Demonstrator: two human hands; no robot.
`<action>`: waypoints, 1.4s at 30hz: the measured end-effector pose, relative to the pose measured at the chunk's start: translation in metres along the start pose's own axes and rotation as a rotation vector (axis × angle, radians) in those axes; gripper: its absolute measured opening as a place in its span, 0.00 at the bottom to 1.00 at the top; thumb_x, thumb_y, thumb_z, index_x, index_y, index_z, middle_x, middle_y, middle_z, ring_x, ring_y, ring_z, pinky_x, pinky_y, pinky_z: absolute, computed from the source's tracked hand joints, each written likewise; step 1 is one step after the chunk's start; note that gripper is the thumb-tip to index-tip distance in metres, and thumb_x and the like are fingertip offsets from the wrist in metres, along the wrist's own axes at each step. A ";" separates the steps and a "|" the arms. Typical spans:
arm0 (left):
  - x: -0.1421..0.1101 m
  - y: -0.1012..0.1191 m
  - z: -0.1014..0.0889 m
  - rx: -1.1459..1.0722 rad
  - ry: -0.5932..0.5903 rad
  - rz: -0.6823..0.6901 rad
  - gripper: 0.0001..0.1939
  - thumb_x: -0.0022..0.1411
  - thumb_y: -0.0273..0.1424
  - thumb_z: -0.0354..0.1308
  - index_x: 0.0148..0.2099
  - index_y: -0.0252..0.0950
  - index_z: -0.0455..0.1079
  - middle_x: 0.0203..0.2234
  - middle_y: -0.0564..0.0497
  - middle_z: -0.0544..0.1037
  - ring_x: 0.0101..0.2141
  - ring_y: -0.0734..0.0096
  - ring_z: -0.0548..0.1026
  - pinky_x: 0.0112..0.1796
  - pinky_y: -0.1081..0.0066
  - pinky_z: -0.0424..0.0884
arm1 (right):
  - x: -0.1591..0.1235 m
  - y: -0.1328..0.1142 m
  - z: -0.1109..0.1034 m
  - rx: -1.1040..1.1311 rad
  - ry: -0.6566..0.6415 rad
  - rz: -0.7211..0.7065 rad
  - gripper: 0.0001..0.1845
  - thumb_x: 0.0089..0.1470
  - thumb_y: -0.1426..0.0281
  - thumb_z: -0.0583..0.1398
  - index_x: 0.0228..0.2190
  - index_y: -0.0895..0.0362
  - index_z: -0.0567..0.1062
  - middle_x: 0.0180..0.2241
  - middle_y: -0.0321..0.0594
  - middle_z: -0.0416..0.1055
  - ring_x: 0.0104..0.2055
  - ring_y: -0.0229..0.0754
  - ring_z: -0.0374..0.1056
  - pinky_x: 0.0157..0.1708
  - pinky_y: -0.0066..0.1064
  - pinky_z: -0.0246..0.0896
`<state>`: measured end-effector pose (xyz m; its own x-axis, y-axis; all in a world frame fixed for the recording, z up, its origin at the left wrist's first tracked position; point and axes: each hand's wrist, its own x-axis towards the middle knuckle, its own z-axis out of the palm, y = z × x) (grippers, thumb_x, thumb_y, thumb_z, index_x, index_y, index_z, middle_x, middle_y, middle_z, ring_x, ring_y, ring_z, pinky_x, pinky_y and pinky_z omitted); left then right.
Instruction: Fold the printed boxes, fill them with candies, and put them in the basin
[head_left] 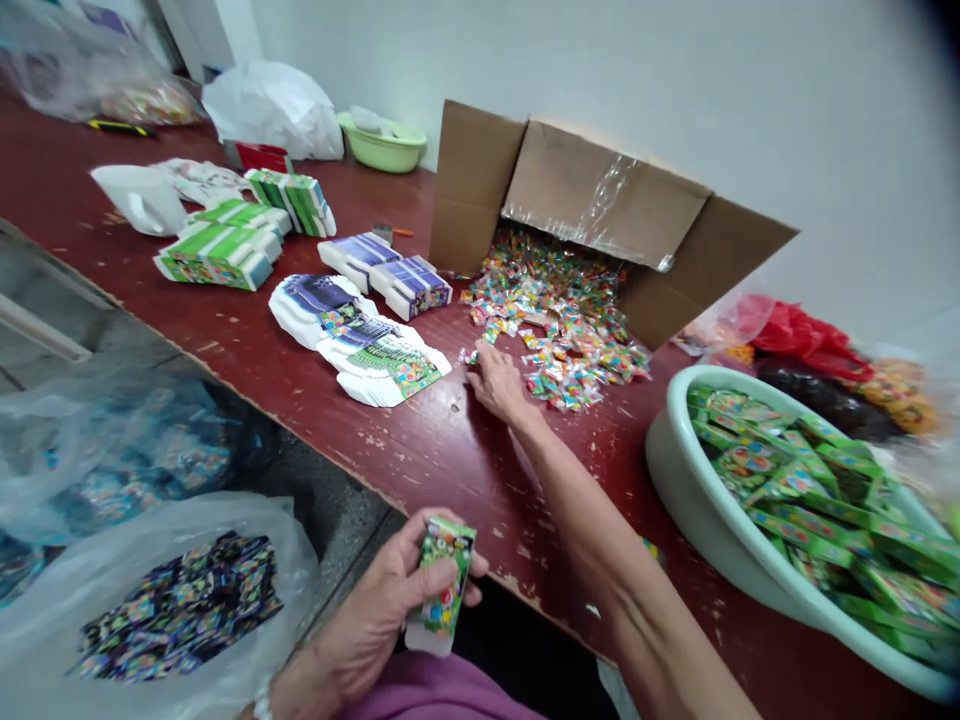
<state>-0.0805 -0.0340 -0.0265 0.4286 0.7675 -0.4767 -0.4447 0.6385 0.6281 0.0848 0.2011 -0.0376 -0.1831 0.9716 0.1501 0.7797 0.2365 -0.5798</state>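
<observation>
My left hand [405,585] is closed around a small green printed carton [444,570], holding it low in front of the table's near edge. The carton's white flap shows at its lower end. Over the table, my right hand [496,383] reaches to the left edge of a heap of wrapped candies [555,320], its fingers curled down on a few of them. The heap spills out of a cardboard box [600,190] lying on its side. Left of my right hand lie flattened cartons [390,365], fanned out in a stack.
A pale green tub [679,480] full of green cartons stands at right. Purple cartons [386,272], green cartons [225,245] and a white scoop [141,200] lie at left. A green basin [386,150] is behind. Below left, a plastic bag [300,540] holds dark packets.
</observation>
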 end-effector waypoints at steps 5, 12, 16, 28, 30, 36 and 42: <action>-0.014 -0.031 -0.027 -0.126 0.066 -0.109 0.20 0.50 0.31 0.73 0.40 0.38 0.66 0.29 0.55 0.72 0.26 0.76 0.70 0.30 0.74 0.66 | 0.009 0.006 0.019 0.028 -0.004 0.083 0.23 0.60 0.74 0.55 0.57 0.58 0.71 0.58 0.57 0.68 0.62 0.61 0.55 0.62 0.59 0.47; -0.036 -0.010 -0.104 0.612 -0.001 -0.143 0.30 0.48 0.44 0.72 0.53 0.43 0.73 0.40 0.51 0.73 0.41 0.62 0.72 0.42 0.68 0.70 | -0.036 0.026 -0.008 0.461 0.066 0.210 0.27 0.55 0.74 0.54 0.57 0.56 0.69 0.46 0.49 0.73 0.48 0.50 0.70 0.48 0.47 0.70; -0.045 0.009 -0.125 0.884 -0.218 -0.357 0.27 0.47 0.43 0.72 0.49 0.41 0.76 0.35 0.52 0.76 0.37 0.63 0.73 0.36 0.71 0.69 | -0.082 0.025 -0.023 0.829 0.070 0.288 0.22 0.50 0.65 0.61 0.49 0.52 0.73 0.34 0.37 0.73 0.33 0.41 0.73 0.33 0.36 0.74; 0.005 0.017 0.005 0.272 -0.061 0.093 0.24 0.55 0.33 0.65 0.53 0.36 0.66 0.39 0.43 0.80 0.31 0.65 0.79 0.32 0.68 0.75 | -0.186 -0.045 -0.026 1.357 0.100 0.412 0.15 0.44 0.63 0.72 0.33 0.55 0.77 0.29 0.34 0.75 0.26 0.34 0.69 0.26 0.26 0.68; 0.010 0.013 0.013 0.255 -0.100 0.096 0.25 0.56 0.33 0.65 0.55 0.36 0.66 0.39 0.44 0.80 0.29 0.67 0.79 0.30 0.69 0.75 | -0.196 -0.051 -0.023 1.344 0.092 0.401 0.16 0.46 0.60 0.71 0.34 0.54 0.77 0.27 0.32 0.74 0.22 0.33 0.65 0.21 0.25 0.65; 0.012 0.003 0.015 0.262 -0.088 0.071 0.27 0.58 0.33 0.66 0.58 0.41 0.66 0.35 0.49 0.79 0.24 0.73 0.75 0.26 0.73 0.72 | -0.214 -0.048 -0.020 1.251 0.014 0.413 0.17 0.50 0.56 0.69 0.38 0.53 0.78 0.30 0.33 0.73 0.22 0.32 0.64 0.20 0.24 0.63; 0.012 0.000 0.018 0.388 -0.030 0.140 0.21 0.59 0.33 0.64 0.54 0.40 0.69 0.34 0.51 0.75 0.30 0.71 0.71 0.27 0.74 0.70 | -0.213 -0.036 -0.028 0.926 0.001 0.251 0.17 0.52 0.56 0.67 0.38 0.54 0.82 0.35 0.39 0.75 0.31 0.38 0.68 0.32 0.29 0.66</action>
<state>-0.0615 -0.0254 -0.0212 0.4102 0.8396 -0.3562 -0.1734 0.4552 0.8733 0.1119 -0.0144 -0.0262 -0.0747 0.9951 -0.0643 0.0131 -0.0635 -0.9979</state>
